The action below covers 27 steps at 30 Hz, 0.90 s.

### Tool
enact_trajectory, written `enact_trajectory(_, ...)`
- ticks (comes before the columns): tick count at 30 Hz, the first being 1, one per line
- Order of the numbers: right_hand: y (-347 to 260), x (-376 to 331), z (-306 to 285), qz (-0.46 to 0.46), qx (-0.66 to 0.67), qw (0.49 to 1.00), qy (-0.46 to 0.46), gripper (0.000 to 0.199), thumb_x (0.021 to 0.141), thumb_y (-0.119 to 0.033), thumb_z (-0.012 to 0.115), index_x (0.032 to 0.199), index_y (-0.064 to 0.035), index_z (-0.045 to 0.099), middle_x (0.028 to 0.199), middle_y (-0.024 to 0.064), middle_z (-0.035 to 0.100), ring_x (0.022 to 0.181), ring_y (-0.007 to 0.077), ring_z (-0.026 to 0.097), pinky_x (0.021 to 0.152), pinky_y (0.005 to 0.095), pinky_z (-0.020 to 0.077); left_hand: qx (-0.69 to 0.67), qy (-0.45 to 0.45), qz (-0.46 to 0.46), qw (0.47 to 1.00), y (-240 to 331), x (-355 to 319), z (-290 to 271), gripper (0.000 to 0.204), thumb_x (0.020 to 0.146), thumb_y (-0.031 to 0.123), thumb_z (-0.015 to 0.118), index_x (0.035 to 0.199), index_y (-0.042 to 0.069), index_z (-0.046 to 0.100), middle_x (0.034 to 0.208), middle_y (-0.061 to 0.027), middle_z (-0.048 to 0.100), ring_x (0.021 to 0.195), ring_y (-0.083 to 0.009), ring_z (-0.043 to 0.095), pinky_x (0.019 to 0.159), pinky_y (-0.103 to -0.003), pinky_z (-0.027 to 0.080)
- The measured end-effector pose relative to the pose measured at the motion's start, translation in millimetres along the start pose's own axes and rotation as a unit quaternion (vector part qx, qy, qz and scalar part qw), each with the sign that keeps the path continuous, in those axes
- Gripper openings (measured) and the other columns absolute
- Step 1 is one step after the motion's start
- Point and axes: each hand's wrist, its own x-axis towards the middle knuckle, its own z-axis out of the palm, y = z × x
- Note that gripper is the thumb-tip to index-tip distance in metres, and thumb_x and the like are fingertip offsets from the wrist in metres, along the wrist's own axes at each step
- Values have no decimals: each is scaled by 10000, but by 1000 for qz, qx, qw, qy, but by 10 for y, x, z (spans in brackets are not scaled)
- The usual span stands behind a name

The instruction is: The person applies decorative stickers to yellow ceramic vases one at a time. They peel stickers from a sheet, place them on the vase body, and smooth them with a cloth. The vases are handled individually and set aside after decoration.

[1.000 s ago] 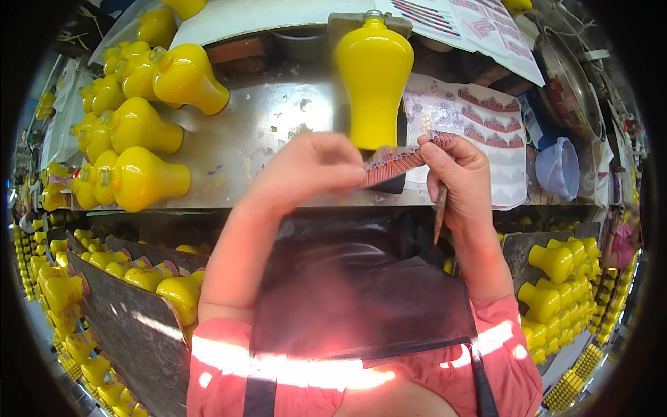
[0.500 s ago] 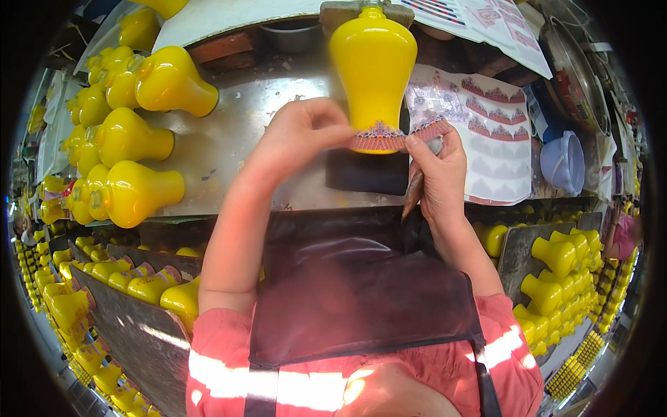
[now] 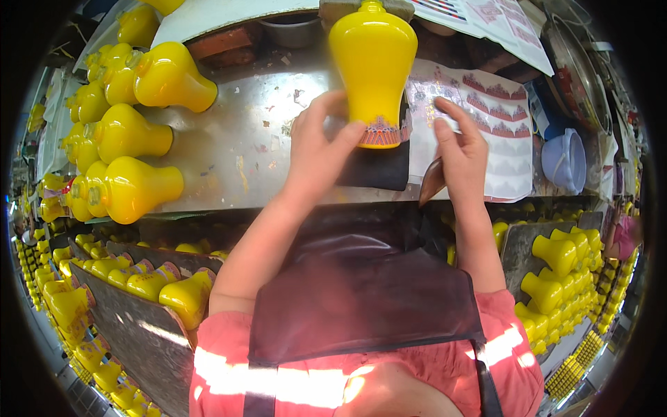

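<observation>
A glossy yellow vase [image 3: 374,62] lies on its side, its narrow end toward me. Around that end sits a patterned decal strip [image 3: 379,133] in red and blue, its edge standing slightly off on the right. My left hand [image 3: 316,149] grips the narrow end from the left, thumb on the decal and fingers partly hidden behind the vase. Right of the vase, apart from it, is my right hand [image 3: 464,149]. Its thumb and forefinger are spread, while a brown, tapered flat tool [image 3: 432,182] sticks out of the palm, held by the other fingers.
A decal sheet [image 3: 504,167] lies on the metal table [image 3: 243,149] beside my right hand, with a pale blue bucket [image 3: 563,161] beyond. Several yellow vases [image 3: 142,186] lie at the left. A black pad [image 3: 375,170] is below the vase. Boards of vases [image 3: 556,254] flank me.
My right hand has let go of the decal strip's end and drawn off to the right. My left hand has moved in around the vase's narrow end, where the strip now curves round.
</observation>
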Motion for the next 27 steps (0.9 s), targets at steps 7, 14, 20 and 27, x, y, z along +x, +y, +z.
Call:
enact_trajectory(7, -70, -16, 215, -50, 37, 986, -153, 692, 946, -159, 738, 1568, -33, 463, 770, -40, 612, 605, -4, 449, 564, 178, 366, -89, -10, -43, 995, 1, -59, 39, 614, 886, 208, 796, 1418, 26, 548, 1317, -143, 602, 1218, -240, 579, 1042, -383, 480)
enact_trajectory(14, -8, 16, 217, -26, 57, 987, -147, 766, 856, -200, 800, 1538, -17, 503, 729, -40, 605, 552, -20, 436, 505, 188, 346, -137, -38, -57, 988, 65, -59, 9, 628, 911, 144, 792, 1460, 23, 512, 1265, -97, 606, 1209, -179, 560, 1069, -333, 450)
enact_trajectory(20, 66, 36, 253, -40, 79, 986, -143, 772, 852, -203, 806, 1536, -11, 503, 675, -65, 563, 545, -23, 429, 502, 185, 325, -154, -34, -60, 986, 71, -52, 14, 634, 880, 160, 816, 1434, 21, 539, 1325, -108, 597, 1224, -186, 572, 1031, -337, 487)
enact_trajectory(27, 57, 41, 209, -18, 79, 982, -168, 755, 890, -150, 802, 1549, 10, 470, 1190, 77, 571, 676, -3, 520, 614, 180, 422, -162, -30, -68, 984, 78, -51, 30, 655, 892, 152, 820, 1453, 12, 512, 1270, -101, 612, 1208, -188, 570, 1075, -340, 452)
